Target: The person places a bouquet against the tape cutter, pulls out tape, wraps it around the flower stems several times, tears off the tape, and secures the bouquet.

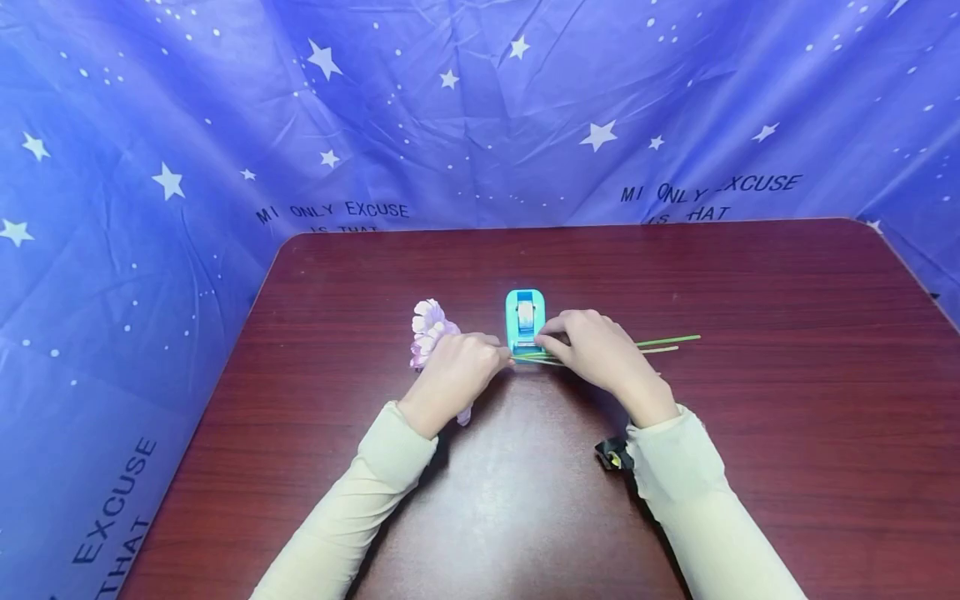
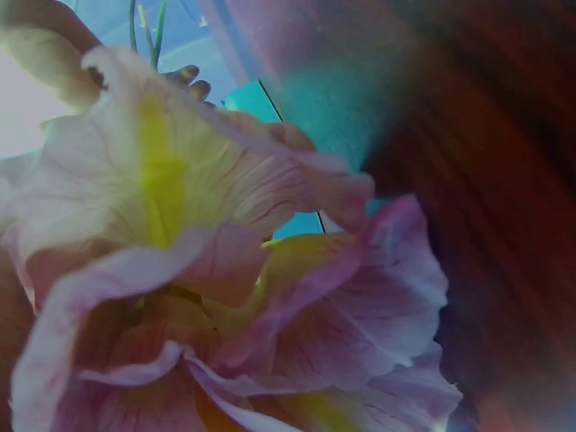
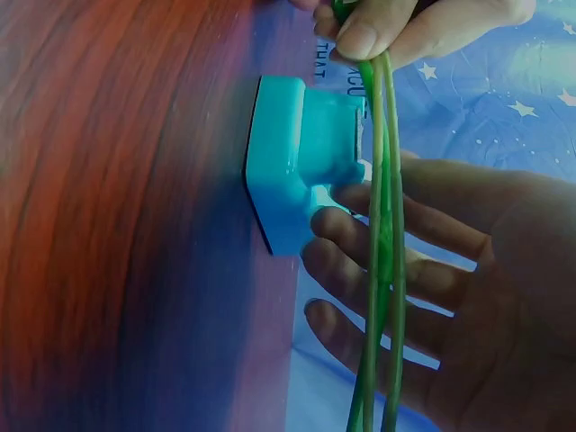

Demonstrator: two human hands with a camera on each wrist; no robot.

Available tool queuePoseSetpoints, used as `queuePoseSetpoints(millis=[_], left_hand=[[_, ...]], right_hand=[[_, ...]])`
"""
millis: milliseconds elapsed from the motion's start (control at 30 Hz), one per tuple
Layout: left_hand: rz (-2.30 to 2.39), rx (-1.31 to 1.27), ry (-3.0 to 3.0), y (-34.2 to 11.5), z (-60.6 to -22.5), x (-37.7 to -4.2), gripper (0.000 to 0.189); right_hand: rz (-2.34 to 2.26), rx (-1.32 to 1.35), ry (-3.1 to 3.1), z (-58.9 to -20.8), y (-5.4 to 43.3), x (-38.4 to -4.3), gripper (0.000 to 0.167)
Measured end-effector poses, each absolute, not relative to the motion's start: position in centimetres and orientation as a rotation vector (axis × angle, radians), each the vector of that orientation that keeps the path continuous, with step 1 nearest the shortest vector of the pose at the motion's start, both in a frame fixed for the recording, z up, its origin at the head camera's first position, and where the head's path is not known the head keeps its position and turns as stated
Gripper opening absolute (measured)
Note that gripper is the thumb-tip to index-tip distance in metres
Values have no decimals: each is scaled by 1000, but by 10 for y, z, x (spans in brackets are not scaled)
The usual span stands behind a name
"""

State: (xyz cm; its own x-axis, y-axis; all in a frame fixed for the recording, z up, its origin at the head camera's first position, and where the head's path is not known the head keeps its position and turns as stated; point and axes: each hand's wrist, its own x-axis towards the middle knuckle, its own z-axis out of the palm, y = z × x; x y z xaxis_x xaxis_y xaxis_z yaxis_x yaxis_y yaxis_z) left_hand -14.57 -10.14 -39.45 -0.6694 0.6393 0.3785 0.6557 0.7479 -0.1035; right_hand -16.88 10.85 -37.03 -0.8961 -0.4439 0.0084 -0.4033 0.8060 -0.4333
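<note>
- Head view: bright, fairly even light; a broad pale glare whitens the near centre of the tabletop (image 1: 487, 508), as from a source above.
- Dark shadows lie beneath both sleeves (image 1: 330, 533); the blue backdrop (image 1: 450, 150) is lightest toward the left edge.
- A whitish highlight blurs detail on the tape dispenser (image 1: 526, 316).
- Left wrist view: hazy and soft; the flower (image 2: 342, 333) is dimly lit, the wood beyond it smeared, the left edge overexposed.
- Right wrist view: the right hand (image 3: 504, 261) is in shade, the green stems (image 3: 397, 270) comparatively crisp, and a blurred dark blue shadow crosses the wood.
</note>
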Motion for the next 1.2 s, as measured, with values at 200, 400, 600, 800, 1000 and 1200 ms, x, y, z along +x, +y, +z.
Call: queuePoseSetpoints(millis=[200, 400, 600, 800, 1000, 1200], left_hand=[[-31, -998, -2554, -101, -392, -146, 20], [-21, -989, -2559, -101, -391, -146, 24], [4, -996, -2551, -100, -391, -146, 25], [0, -1008, -2549, -99, -393, -146, 26], [22, -1003, -2555, -99, -393, -146, 26], [40, -1001, -2555, -98, -396, -145, 24]], right_hand=[[-707, -654, 2929, -373, 106, -170, 20], [-735, -648, 2971, -375, 101, -172, 21], [-836, -515, 2948, -378, 99, -173, 26], [-898, -531, 2935, -382, 100, -175, 22], [-962, -568, 2945, -384, 101, -177, 17], [-1000, -543, 2965, -389, 98, -175, 16]])
